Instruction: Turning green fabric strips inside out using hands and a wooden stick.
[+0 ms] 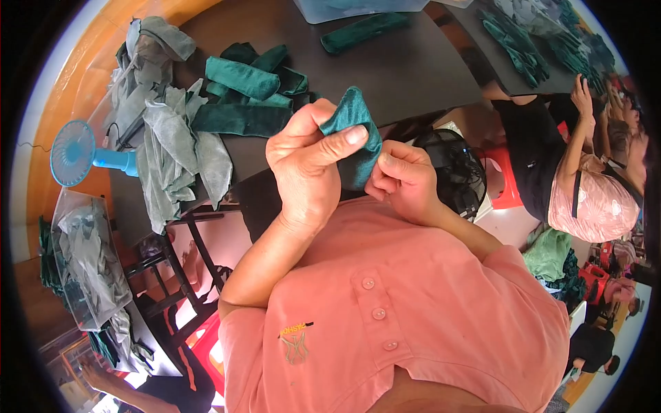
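Note:
In front of my chest, above the near edge of the dark table (427,76), I hold a green velvet fabric piece (359,164) with both hands. My left hand (306,155) pinches its upper part, thumb on the near face, and the cloth rises to a folded point above the thumb. Closed fingers of my right hand (406,175) grip its right edge lower down. Beyond my left hand lies a loose pile of green velvet strips (242,77). Another green velvet strip (365,32) lies alone farther back.
Grey-green cloth (182,148) hangs over the table's left edge, near a small blue fan (72,153). A translucent bin (358,7) stands at the back. A black fan (451,172) is right of my hands. Other people (595,199) sit at right and lower left.

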`<state>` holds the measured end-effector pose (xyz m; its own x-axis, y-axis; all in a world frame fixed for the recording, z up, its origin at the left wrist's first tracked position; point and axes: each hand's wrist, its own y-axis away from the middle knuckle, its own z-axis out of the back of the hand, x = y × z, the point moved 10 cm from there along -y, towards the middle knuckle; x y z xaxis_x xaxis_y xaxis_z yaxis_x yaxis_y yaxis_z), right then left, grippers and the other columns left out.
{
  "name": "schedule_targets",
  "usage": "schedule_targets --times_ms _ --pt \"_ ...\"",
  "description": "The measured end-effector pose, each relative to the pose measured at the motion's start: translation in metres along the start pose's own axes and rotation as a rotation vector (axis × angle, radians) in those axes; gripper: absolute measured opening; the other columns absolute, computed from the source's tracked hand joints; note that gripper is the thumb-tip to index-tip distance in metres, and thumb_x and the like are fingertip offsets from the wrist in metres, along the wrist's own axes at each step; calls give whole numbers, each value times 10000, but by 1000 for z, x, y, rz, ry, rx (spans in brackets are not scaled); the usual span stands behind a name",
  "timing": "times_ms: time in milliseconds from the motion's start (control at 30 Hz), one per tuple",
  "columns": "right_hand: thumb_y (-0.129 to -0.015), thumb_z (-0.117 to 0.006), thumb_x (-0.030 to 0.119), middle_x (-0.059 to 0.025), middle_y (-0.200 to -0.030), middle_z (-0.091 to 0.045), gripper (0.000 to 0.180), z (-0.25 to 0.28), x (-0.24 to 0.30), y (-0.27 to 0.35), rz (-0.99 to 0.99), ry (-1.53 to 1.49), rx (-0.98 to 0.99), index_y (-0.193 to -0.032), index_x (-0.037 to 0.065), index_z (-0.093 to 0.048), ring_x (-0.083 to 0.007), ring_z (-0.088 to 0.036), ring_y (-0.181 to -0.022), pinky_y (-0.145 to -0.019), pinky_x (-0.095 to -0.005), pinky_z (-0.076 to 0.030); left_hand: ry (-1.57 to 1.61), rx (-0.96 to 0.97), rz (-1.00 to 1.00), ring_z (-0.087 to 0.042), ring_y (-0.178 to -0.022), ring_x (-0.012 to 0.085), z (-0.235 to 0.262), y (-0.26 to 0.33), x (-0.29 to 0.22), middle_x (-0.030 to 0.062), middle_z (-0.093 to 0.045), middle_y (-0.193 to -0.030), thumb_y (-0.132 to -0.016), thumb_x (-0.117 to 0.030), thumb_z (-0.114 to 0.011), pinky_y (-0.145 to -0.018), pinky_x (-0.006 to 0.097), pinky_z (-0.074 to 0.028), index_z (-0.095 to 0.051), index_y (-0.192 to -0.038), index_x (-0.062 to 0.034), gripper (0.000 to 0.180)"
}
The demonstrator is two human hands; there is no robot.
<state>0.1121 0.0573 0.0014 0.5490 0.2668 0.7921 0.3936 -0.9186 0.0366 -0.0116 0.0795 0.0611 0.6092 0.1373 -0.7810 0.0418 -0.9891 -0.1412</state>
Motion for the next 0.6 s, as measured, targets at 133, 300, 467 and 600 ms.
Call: schedule_targets --times_ms 133,300,467,600 --pt "-891 -642 180 11 -576 -449 229 27 8 13 -157 265 -72 -741 19 -578 -72 -387 -498 -483 -255 -308 86 -18 -63 -544 -795 91 7 -8 -9 5 -625 -868 -765 82 -714 -783 236 -424 -643 -872 -7 156" --pt "-790 -670 83 -7 -654 -564 96 55 105 17 0 915 -141 -748 13 -620 -57 -499 -536 -529 -214 -373 28 8 -77 -558 -803 95 7 -12 -27 18 -636 -877 -774 90 -686 -790 242 -432 -648 -881 7 140" --pt "-799 -756 126 29 -791 -548 234 -63 154 -19 476 1032 248 -970 27 -631 -41 -477 -702 -622 -212 -381 -173 146 -111 -565 -773 85 -21 -6 -34 22 -638 -861 -761 99 -702 -741 231 -454 -656 -866 17 142" --pt "-817 -739 237 -7 -684 -564 248 -105 127 -44 344 1314 460 -871 20 -632 -65 -494 -627 -566 -248 -393 -220 145 -28 -564 -771 69 -24 -2 -33 19 -652 -854 -782 54 -701 -734 230 -457 -661 -896 10 129"
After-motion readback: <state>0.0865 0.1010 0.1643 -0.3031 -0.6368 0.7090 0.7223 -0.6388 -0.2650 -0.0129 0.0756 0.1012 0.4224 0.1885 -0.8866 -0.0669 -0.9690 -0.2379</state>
